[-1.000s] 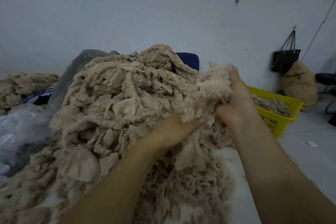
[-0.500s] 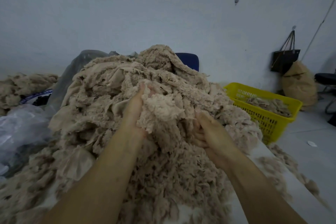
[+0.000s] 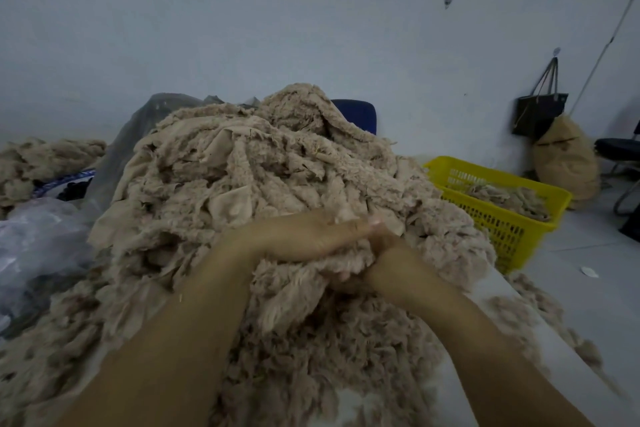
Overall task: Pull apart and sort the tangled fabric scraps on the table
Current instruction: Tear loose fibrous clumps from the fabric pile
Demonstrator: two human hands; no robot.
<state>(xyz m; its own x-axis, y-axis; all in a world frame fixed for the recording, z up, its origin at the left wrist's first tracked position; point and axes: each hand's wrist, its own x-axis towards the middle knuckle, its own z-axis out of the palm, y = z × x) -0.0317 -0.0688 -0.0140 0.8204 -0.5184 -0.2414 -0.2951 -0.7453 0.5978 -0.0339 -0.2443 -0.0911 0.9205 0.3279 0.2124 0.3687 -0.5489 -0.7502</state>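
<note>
Scraps (image 3: 277, 184): beige, frayed, heaped high on the table (image 3: 540, 343). The pile runs from the near edge back to the wall, with loose bits strewn along the right edge.

Left hand (image 3: 304, 236): lies across a fluffy clump (image 3: 304, 284) at the near face of the pile. The fingers look fairly straight and press down rather than close round it.

Right hand (image 3: 391, 260): pushed in just beside the left fingertips. Its fingers are buried in the fabric, so I cannot tell whether it has a hold.

A yellow basket (image 3: 498, 215) with a few scraps in it stands past the right edge. Clear plastic (image 3: 38, 232) lies at the left.

Risks (judgement):
- The clump is matted into the heap, so a hard pull could drag neighbouring scraps along.
- That could tip the pile's steep near face toward the person.
- Scraps already lie near the right edge, so a sideways tug could send more off the table short of the basket.
</note>
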